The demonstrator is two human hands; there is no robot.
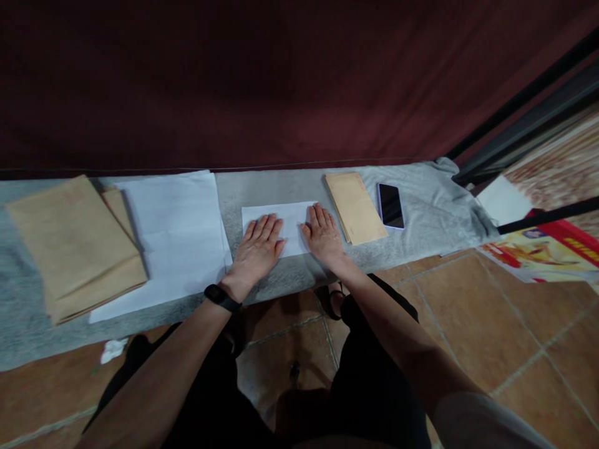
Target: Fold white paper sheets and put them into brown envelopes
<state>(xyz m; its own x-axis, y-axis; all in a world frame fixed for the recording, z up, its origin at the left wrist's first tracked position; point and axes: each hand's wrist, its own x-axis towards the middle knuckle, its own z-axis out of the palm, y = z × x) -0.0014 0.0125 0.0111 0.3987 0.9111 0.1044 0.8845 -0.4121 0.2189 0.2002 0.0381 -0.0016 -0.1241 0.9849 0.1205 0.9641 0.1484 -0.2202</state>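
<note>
A folded white sheet of paper point(292, 216) lies on the grey cloth-covered table point(271, 187) in front of me. My left hand point(257, 246) rests flat on its left half, fingers stretched out, a black band on the wrist. My right hand point(322, 236) lies flat on its right edge, fingers straight and together. Neither hand holds anything.
A stack of white sheets point(175, 231) lies to the left, with brown envelopes point(75, 243) beyond it. Right of my hands sit a brown envelope point(355, 206) and a dark phone point(390, 205). A crumpled white scrap point(113, 349) is on the tiled floor. Dark red curtain behind.
</note>
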